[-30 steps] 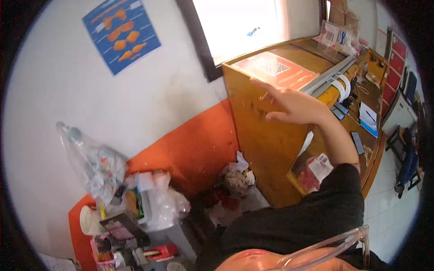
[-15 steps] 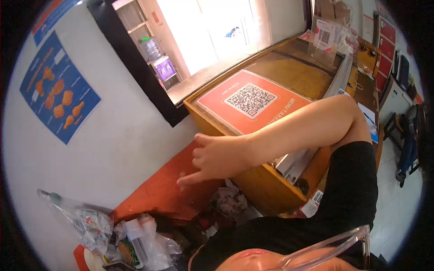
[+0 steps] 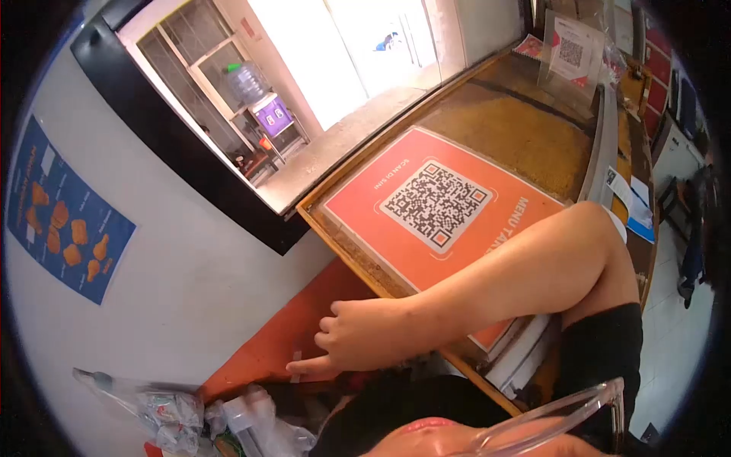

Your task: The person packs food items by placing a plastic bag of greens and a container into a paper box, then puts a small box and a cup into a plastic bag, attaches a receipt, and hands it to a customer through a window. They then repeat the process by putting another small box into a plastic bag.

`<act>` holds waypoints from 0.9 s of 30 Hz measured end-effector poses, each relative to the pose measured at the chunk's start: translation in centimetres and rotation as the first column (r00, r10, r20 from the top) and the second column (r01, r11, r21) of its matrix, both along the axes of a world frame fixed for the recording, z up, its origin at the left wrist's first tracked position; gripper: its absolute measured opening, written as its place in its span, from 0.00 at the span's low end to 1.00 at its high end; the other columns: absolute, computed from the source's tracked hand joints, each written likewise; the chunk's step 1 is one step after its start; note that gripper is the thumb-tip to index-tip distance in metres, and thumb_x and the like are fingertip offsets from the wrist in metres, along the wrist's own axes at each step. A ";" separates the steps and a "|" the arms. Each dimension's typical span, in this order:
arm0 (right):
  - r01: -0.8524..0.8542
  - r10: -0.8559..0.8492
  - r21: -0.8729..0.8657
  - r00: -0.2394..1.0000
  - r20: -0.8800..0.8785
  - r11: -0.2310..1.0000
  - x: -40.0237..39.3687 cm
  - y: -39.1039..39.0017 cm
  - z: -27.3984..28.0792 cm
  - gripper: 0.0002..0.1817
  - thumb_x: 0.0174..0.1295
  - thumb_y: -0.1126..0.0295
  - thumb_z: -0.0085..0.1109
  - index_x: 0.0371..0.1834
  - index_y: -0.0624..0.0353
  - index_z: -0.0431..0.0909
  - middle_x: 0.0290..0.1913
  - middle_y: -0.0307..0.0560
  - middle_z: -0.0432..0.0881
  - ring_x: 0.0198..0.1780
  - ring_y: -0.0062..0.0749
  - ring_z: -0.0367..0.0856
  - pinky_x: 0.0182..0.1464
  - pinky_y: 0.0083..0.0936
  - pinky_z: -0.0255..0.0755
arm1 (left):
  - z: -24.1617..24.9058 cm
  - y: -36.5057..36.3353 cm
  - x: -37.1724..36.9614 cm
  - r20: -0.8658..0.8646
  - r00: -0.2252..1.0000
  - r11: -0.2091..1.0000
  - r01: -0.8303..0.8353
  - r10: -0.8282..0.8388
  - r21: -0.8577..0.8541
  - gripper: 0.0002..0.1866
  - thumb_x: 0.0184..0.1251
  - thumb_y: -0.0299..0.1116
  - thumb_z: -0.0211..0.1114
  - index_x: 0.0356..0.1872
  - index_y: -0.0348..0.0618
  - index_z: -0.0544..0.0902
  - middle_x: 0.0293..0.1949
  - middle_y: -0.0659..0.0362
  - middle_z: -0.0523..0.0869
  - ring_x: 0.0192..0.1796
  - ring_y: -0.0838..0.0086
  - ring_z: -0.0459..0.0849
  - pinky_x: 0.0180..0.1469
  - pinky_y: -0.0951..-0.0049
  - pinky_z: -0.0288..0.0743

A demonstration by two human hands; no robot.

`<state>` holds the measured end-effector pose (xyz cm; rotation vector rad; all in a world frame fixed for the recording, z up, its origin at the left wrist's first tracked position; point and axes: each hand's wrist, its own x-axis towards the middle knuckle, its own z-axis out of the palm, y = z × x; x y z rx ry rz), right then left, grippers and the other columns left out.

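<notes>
My right hand reaches in from the right on a bare forearm, over the corner of a wooden counter. The back of the hand faces me. Its lower finger stretches left and the others are curled in. At that fingertip a thin pale strip shows; I cannot tell what it is. Behind the hand lies an orange-red panel along the wall. Under my forearm an orange QR code menu sheet lies on the counter top. My left hand is out of view.
Clear plastic bags and packaging are piled low at the left. A QR code stand and a blue-edged paper sit farther along the counter. A blue poster hangs on the wall; a water dispenser shows through the opening.
The view has shifted, so the counter and menu sheet appear lower and larger. My right hand is lower in view, its finger still stretched out, with the pale strip still by the fingertip.
</notes>
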<state>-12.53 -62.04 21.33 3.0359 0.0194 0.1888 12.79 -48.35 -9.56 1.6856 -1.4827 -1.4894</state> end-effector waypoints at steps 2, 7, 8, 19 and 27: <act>0.032 -0.032 0.034 0.999 -0.023 0.999 0.1 -0.4 -0.7 0.29 0.58 0.66 0.45 0.65 0.51 0.51 0.32 0.43 0.77 0.34 0.34 0.77 0.33 0.25 0.67 | 0.3 -2.0 0.3 0.014 0.999 0.999 0.036 -0.036 -0.031 0.10 0.56 0.23 0.54 0.41 0.36 0.75 0.38 0.53 0.79 0.41 0.67 0.78 0.49 0.73 0.68; 0.091 -0.091 0.055 0.996 0.014 0.994 -0.1 -0.4 -0.4 0.28 0.58 0.67 0.43 0.64 0.52 0.54 0.30 0.44 0.76 0.32 0.33 0.77 0.31 0.24 0.65 | 0.3 -4.0 0.3 0.025 0.995 0.993 0.099 -0.098 -0.070 0.10 0.55 0.23 0.54 0.40 0.36 0.75 0.38 0.53 0.79 0.41 0.67 0.78 0.49 0.73 0.68; 0.121 -0.121 0.013 0.990 0.067 0.993 -0.1 -0.4 -0.3 0.27 0.57 0.67 0.44 0.63 0.53 0.57 0.29 0.43 0.76 0.32 0.32 0.77 0.31 0.23 0.64 | 0.2 -4.3 0.4 0.027 0.994 0.991 0.109 -0.107 -0.077 0.10 0.55 0.23 0.54 0.40 0.36 0.75 0.38 0.53 0.79 0.41 0.67 0.78 0.49 0.73 0.68; 0.237 -0.288 0.171 0.862 0.418 0.956 1.0 -0.8 -1.9 0.25 0.54 0.67 0.45 0.58 0.53 0.64 0.26 0.41 0.73 0.27 0.26 0.73 0.26 0.21 0.60 | 1.1 -7.4 1.9 0.109 0.968 0.968 0.235 -0.226 -0.082 0.10 0.55 0.22 0.54 0.40 0.36 0.75 0.38 0.53 0.79 0.41 0.67 0.78 0.49 0.73 0.68; 0.207 -0.274 0.217 0.895 0.351 0.954 0.9 -0.8 -2.2 0.24 0.54 0.67 0.43 0.58 0.54 0.63 0.27 0.43 0.73 0.27 0.28 0.73 0.26 0.21 0.60 | 1.8 -9.1 1.9 0.150 0.929 0.928 0.355 -0.338 -0.110 0.10 0.54 0.22 0.54 0.39 0.36 0.76 0.37 0.53 0.79 0.41 0.66 0.78 0.49 0.73 0.68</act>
